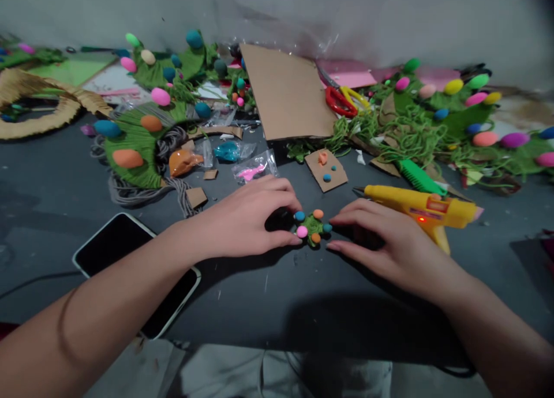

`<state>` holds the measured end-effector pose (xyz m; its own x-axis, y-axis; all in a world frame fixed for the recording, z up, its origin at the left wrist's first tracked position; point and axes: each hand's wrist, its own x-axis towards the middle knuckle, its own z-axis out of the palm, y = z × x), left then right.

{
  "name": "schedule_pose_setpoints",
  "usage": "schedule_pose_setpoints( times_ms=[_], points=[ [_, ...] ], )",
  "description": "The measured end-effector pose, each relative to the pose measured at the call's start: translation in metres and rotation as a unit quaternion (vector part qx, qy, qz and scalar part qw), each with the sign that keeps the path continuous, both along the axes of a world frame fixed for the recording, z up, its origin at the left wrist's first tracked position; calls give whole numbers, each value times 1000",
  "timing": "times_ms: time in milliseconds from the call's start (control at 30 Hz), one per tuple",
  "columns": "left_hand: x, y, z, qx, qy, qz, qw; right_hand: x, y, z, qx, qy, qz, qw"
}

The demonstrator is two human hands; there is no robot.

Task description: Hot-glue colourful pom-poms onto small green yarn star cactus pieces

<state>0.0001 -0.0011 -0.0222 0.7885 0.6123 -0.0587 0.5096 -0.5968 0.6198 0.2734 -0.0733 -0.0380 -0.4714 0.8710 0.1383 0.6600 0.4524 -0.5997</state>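
A small green yarn-wrapped star ornament [314,228] lies on the dark table, with pink, orange and blue clay balls at its points. My left hand [255,216] has its thumb and index fingertip at the star's left side, by the pink ball and a blue one. From the right, my right hand [385,236] brings thumb and index around the teal ball at the star's edge. Just behind the right hand lies a yellow glue gun [415,205] with its red light lit. A cardboard scrap [326,170] holding bits of orange and blue clay sits beyond the star.
A phone [177,300] lies under my left forearm. Bagged orange clay [184,162], blue clay [227,151] and pink clay [253,172] sit behind the left hand. Farther back are a cardboard sheet [288,95], scissors [341,101], green yarn [411,135] and a larger green ornament [134,132].
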Motion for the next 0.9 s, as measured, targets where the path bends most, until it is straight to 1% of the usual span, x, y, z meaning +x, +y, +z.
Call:
schedule_pose_setpoints(
  times_ms=[100,233,333,467,600,767,900],
  points=[
    [-3,4,2,-7,-40,6,999,-3,-1,0,-8,2,-22,1000],
    [-6,7,4,-25,-87,11,996,-8,-3,-1,-13,47,-30,998],
    [-6,7,4,-48,-107,10,993,-13,-4,0,2,84,-41,996],
    [-5,6,4,-68,-121,7,990,-18,-6,2,30,106,-60,992],
    [-5,4,6,-73,-134,-2,988,-19,-9,5,59,109,-54,991],
    [-4,2,10,-62,-136,-9,989,-19,-13,12,75,97,-47,991],
    [-3,0,11,-53,-142,-22,988,-18,-18,19,67,93,-28,993]
  ],
)
